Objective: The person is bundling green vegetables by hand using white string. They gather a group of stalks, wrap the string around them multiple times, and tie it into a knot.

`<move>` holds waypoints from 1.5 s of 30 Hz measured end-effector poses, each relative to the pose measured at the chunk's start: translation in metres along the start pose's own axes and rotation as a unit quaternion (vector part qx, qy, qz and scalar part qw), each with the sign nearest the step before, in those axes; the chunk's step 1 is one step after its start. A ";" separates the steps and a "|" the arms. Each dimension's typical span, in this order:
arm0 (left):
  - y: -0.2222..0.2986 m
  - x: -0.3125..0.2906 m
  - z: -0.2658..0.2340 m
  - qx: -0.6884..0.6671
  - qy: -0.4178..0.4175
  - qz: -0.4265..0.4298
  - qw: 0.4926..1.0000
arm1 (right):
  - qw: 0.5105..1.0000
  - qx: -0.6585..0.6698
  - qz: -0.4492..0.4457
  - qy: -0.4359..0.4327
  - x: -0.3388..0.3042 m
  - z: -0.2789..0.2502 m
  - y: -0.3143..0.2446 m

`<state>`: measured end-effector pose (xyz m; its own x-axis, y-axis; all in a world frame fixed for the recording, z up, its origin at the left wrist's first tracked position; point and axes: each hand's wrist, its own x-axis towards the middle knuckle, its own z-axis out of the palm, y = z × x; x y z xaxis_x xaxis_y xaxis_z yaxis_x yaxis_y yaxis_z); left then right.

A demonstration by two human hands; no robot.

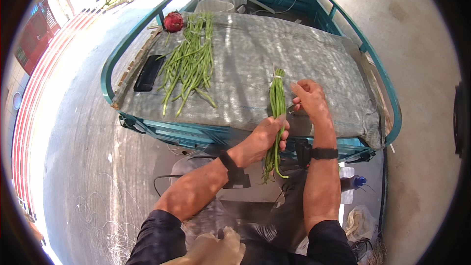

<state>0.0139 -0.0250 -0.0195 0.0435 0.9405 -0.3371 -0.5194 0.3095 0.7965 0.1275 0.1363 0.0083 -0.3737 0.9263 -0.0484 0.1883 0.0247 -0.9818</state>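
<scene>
My left hand (pixel 269 137) is closed around the lower part of a bundle of long green beans (pixel 277 95). The bundle stands nearly upright in the view, and its lower ends hang past the front edge of the grey cover. A pale tie circles it near the top. Just right of the beans is my right hand (pixel 310 99), its fingers curled and pinched together; whatever they hold is too small to make out. Farther left, more long green beans (pixel 191 61) lie in bunches on the cover.
The grey cover (pixel 240 44) spreads over the bed of a teal cart with side rails (pixel 380 68). On its left lie a black phone (pixel 148 73) and a red dragon fruit (pixel 173 21). Behind it are a white bucket (pixel 214 5) and tubing. A blue-capped bottle (pixel 354 182) stands below, right.
</scene>
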 end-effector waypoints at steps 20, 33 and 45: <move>0.007 -0.018 -0.011 -0.007 0.010 0.045 0.999 | 0.736 -0.520 -0.012 0.435 -0.039 -0.147 0.057; 0.016 -0.020 -0.017 -0.008 0.036 0.064 0.997 | 0.799 -0.494 0.037 0.341 -0.033 -0.155 0.056; 0.018 -0.018 -0.030 -0.008 0.031 0.052 0.998 | 0.982 0.149 -0.114 0.030 -0.022 -0.081 0.035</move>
<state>-0.0221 -0.0406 -0.0144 -0.0643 0.9565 -0.2846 -0.5316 0.2085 0.8209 0.2154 0.1473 -0.0100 -0.3195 0.9300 0.1819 -0.1722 0.1318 -0.9762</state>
